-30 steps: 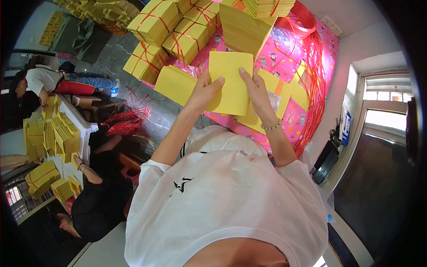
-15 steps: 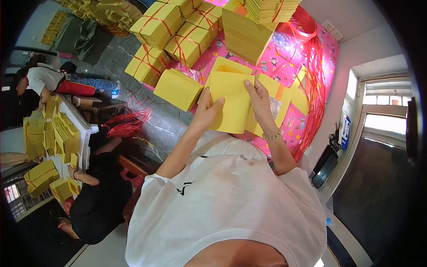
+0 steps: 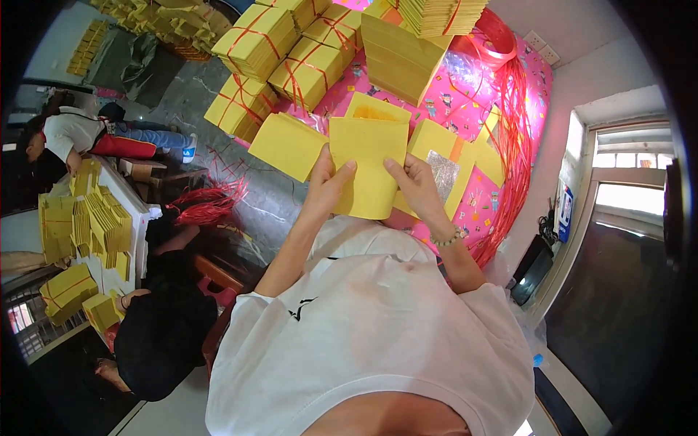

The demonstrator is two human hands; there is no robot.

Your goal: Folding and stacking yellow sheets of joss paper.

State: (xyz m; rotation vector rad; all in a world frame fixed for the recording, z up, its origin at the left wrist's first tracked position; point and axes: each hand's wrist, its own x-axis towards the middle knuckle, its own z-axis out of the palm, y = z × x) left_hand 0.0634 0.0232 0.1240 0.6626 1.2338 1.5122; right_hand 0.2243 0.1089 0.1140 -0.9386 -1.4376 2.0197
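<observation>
Both hands grip a piece of yellow paper [image 3: 369, 149], one at each side edge, low over the pink table cover. My left hand [image 3: 329, 182] is closed on its left edge with the thumb on top, and my right hand [image 3: 418, 183] does the same on the right edge. Whether it is one sheet or several I cannot tell. Behind it shows another yellow sheet with an orange patch [image 3: 378, 107]. To the right lies yellow paper with a silver foil square [image 3: 442, 171]. A yellow paper stack [image 3: 287, 147] lies just left of my left hand.
Yellow paper bundles tied with red ribbon [image 3: 309, 69] stand at the far left of the pink cloth [image 3: 436, 98]. Red plastic strands [image 3: 512, 131] hang along the right. Two people work at a white table [image 3: 138, 200] with yellow paper, to the left.
My right hand has slid down the paper's right edge, and the paper has shifted slightly left. My left hand has moved a little left too. A co-worker's forearm at the left table has drawn back.
</observation>
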